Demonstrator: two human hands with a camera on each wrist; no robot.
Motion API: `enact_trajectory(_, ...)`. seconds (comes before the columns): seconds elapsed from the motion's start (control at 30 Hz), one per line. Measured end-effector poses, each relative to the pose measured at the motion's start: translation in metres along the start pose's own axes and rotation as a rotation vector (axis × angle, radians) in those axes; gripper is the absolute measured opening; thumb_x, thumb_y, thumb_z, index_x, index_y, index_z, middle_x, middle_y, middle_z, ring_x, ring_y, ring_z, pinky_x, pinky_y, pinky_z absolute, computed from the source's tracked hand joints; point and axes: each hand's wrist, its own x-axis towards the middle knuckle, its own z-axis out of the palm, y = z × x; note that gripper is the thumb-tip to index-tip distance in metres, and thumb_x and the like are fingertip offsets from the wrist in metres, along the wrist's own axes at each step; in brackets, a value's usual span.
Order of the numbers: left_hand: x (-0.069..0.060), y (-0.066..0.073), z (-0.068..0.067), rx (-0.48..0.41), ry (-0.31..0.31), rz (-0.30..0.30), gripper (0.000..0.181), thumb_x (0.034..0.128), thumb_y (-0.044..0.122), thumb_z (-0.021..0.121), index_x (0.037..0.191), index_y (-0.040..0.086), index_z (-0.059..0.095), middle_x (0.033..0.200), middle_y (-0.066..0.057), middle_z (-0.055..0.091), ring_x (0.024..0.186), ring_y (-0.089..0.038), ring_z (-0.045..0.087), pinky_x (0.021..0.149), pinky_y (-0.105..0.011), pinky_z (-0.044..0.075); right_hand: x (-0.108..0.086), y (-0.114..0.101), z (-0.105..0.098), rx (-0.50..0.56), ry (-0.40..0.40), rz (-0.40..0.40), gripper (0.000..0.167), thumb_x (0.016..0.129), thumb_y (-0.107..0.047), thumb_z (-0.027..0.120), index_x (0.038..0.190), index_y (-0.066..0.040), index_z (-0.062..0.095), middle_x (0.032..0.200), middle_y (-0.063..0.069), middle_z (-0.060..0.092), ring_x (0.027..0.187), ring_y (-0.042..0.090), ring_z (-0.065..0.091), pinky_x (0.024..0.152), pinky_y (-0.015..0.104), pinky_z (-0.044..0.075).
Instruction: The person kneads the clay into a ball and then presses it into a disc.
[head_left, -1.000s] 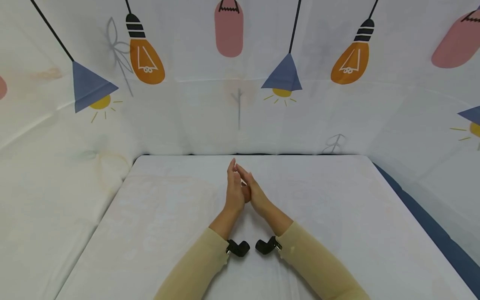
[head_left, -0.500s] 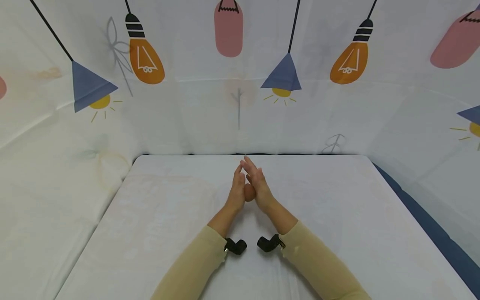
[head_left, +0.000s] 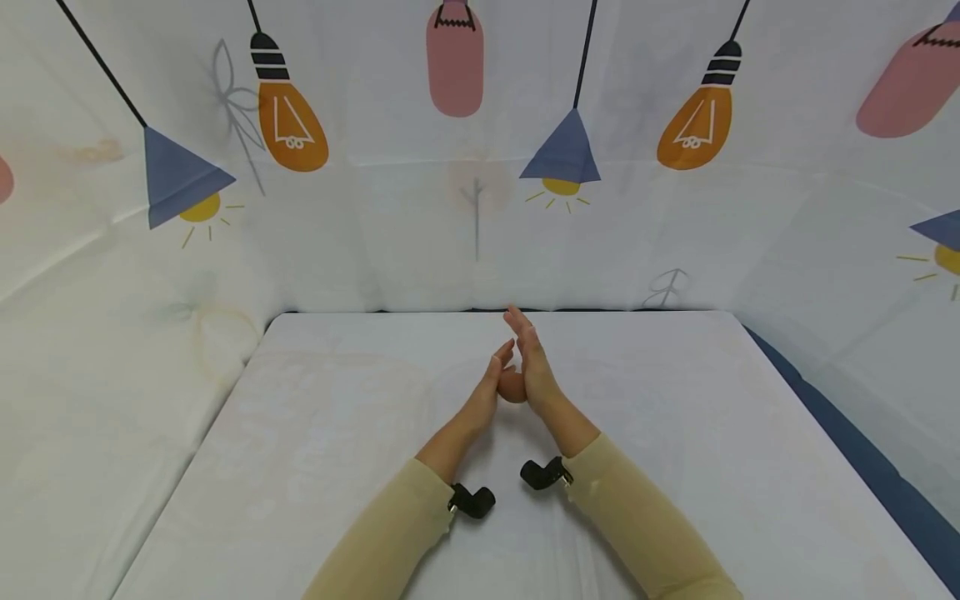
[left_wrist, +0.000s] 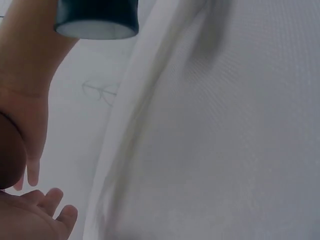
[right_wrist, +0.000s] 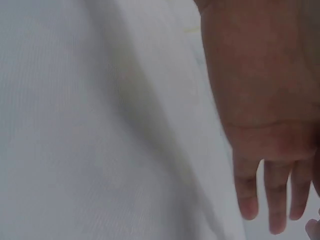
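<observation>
Hands, head view: left hand and right hand, fingers extended, neither clenched; one brown round object held between the palms. Opposed palms apparently give the side pressure that supports it, serving as its only holder; no container seen. White-covered tabletop below the hands; printed cloth beyond them; black wrist cameras on the near side. Left wrist view: object between facing hands, cut by the frame. Right wrist view: straight, slightly parted fingers; object's contact unclear.
</observation>
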Motion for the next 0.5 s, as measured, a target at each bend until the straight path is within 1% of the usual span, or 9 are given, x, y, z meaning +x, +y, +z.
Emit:
enact_trajectory(0.1,-0.002,0.003,0.002,-0.049,-0.032,0.019,0.075,0.1040,0.061,0.006,0.161,0.014,0.016,0.164,-0.023,0.013,0.147,-0.045,0.020,0.119,-0.059,0.009,0.001,0.002,-0.003,0.001,0.016,0.001,0.061,0.109,-0.044,0.014,0.159,-0.012,0.025,0.161,0.014,0.030,0.151,0.023,0.016,0.122,0.044,0.006)
enact_trajectory(0.17,-0.003,0.005,0.004,-0.080,-0.056,0.027,0.084,0.1001,0.070,0.006,0.161,0.012,0.014,0.164,-0.023,0.011,0.148,-0.047,0.017,0.119,-0.059,0.008,0.002,0.004,-0.005,-0.001,0.021,0.002,0.060,0.109,-0.038,0.012,0.159,-0.007,0.023,0.161,0.017,0.028,0.151,0.025,0.016,0.122,0.044,0.005)
enact_trajectory(0.23,-0.003,0.007,0.005,-0.104,-0.075,0.036,0.096,0.0931,0.080,0.008,0.162,0.012,0.012,0.165,-0.022,0.009,0.149,-0.046,0.013,0.119,-0.058,0.007,0.002,0.006,-0.007,-0.009,0.023,0.026,0.058,0.108,-0.034,0.012,0.159,-0.009,0.023,0.162,0.017,0.027,0.152,0.026,0.015,0.122,0.045,0.004)
enact_trajectory(0.27,-0.004,0.008,0.005,-0.118,-0.083,0.038,0.099,0.0910,0.082,0.008,0.162,0.013,0.012,0.165,-0.021,0.008,0.149,-0.045,0.012,0.119,-0.058,0.006,0.002,0.008,-0.007,-0.019,0.023,0.042,0.058,0.108,-0.034,0.011,0.160,-0.011,0.023,0.162,0.016,0.027,0.152,0.026,0.014,0.122,0.046,0.004)
enact_trajectory(0.33,-0.003,0.010,0.005,-0.154,-0.085,0.045,0.104,0.0874,0.086,0.009,0.162,0.014,0.011,0.166,-0.017,0.008,0.150,-0.042,0.012,0.120,-0.057,0.005,0.001,0.010,-0.006,-0.043,0.013,0.085,0.060,0.107,-0.040,0.011,0.160,-0.015,0.023,0.163,0.013,0.026,0.152,0.026,0.014,0.121,0.048,0.005)
enact_trajectory(0.37,-0.002,0.010,0.005,-0.173,-0.079,0.050,0.104,0.0874,0.086,0.009,0.162,0.013,0.012,0.166,-0.016,0.008,0.150,-0.041,0.013,0.120,-0.057,0.005,0.000,0.011,-0.006,-0.050,0.004,0.108,0.061,0.107,-0.044,0.012,0.161,-0.018,0.023,0.163,0.012,0.025,0.152,0.026,0.013,0.121,0.051,0.005)
enact_trajectory(0.43,-0.001,0.010,0.005,-0.219,-0.055,0.061,0.104,0.0874,0.086,0.012,0.162,0.012,0.013,0.167,-0.013,0.009,0.150,-0.039,0.015,0.119,-0.057,0.004,-0.002,0.012,-0.003,-0.057,-0.020,0.148,0.063,0.106,-0.051,0.012,0.161,-0.022,0.022,0.165,0.009,0.022,0.152,0.027,0.011,0.119,0.055,0.004)
enact_trajectory(0.5,0.000,0.009,0.005,-0.257,-0.020,0.070,0.103,0.0889,0.085,0.015,0.161,0.011,0.013,0.167,-0.012,0.010,0.149,-0.039,0.017,0.119,-0.058,0.003,-0.004,0.013,0.000,-0.036,-0.043,0.165,0.066,0.104,-0.056,0.012,0.161,-0.023,0.021,0.166,0.007,0.018,0.152,0.027,0.008,0.118,0.059,0.002)
